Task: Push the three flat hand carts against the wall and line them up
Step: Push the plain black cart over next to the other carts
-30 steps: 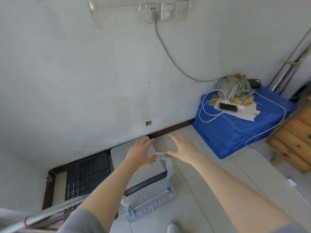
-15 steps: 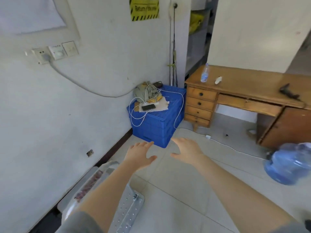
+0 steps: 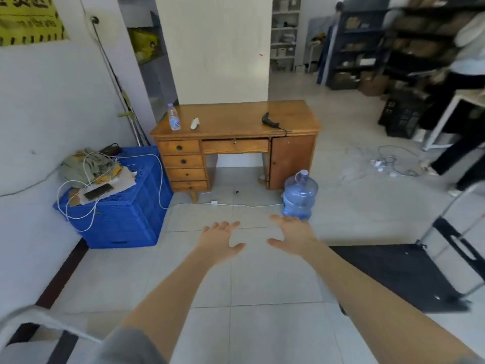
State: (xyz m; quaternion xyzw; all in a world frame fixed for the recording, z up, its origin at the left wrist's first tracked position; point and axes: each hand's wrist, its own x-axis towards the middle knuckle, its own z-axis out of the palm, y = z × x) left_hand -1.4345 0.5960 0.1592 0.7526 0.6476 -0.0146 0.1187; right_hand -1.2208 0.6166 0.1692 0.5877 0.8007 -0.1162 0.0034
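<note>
A black flat hand cart (image 3: pixel 399 274) lies on the tiled floor at the right, away from the wall, its metal handle (image 3: pixel 446 222) rising at the far right. A grey cart handle (image 3: pixel 31 320) shows at the bottom left corner beside the white wall (image 3: pixel 47 106); the cart's deck is mostly out of frame. My left hand (image 3: pixel 220 240) and my right hand (image 3: pixel 291 232) are stretched out over bare floor in the middle, fingers spread, holding nothing. The right hand is just left of the black cart's near corner.
A blue crate (image 3: pixel 123 211) with cables and a phone stands by the wall. Behind it is a wooden desk (image 3: pixel 236 143), with a blue water jug (image 3: pixel 300 195) on the floor at its right. Cables (image 3: pixel 388 164) lie farther right, near a standing person (image 3: pixel 462 106).
The view has swung right, from the grey cart at the wall to the open room. My hands let go of the grey cart's handle and now hover empty; the black cart has come into view.
</note>
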